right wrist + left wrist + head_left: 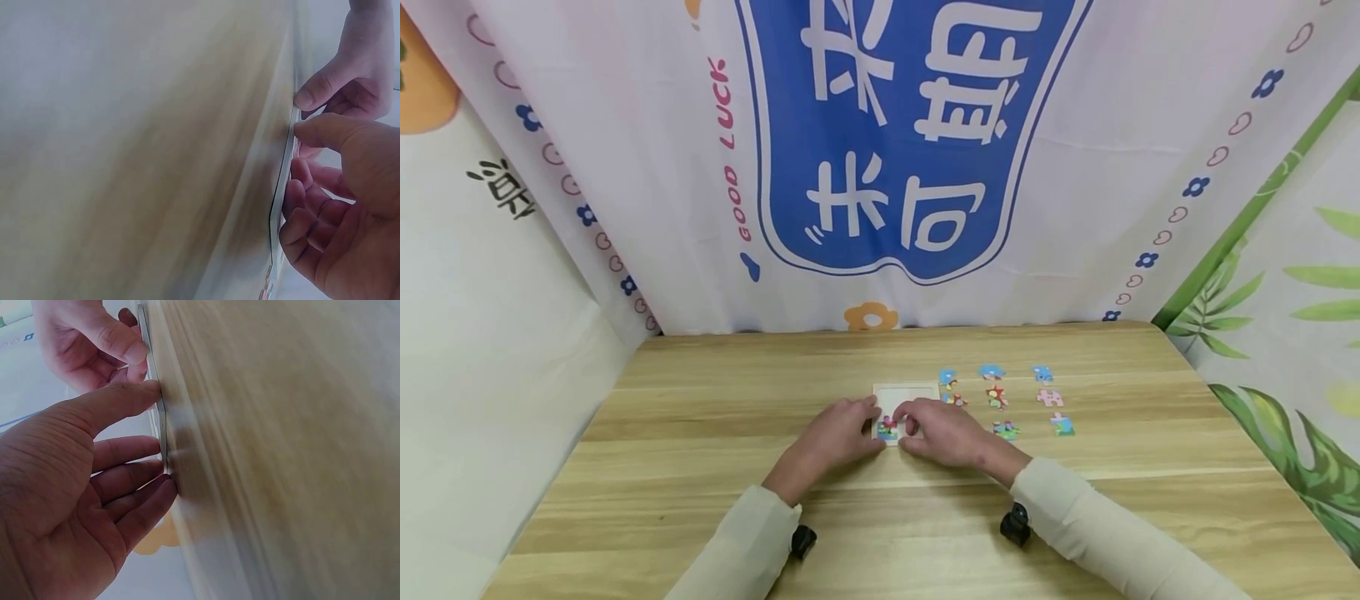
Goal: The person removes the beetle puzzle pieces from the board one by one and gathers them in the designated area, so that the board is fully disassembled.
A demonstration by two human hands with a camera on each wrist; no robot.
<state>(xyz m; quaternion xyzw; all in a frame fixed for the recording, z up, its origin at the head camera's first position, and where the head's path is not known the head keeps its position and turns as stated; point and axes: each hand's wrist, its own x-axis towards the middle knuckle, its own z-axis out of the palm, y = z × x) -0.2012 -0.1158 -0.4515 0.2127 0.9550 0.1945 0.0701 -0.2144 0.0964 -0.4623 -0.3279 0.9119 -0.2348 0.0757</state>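
Observation:
A shallow white puzzle tray [907,390] with a pale rim lies flat on the table. In its near left corner sits a colourful jigsaw piece [887,430], partly covered by fingers. My left hand [837,431] holds the tray at its left side, thumb by the near edge and fingers along the rim; the left wrist view shows this left hand [81,469] close up. My right hand [946,431] reaches over the tray, its bent index finger and thumb at the piece. In the right wrist view the other fingers of the right hand [350,187] are curled.
Several loose jigsaw pieces lie spread to the right of the tray, among them a pink piece [1050,398], a blue piece [992,372] and a green-blue piece [1062,425]. A printed curtain [700,275] hangs behind the wooden table [700,400].

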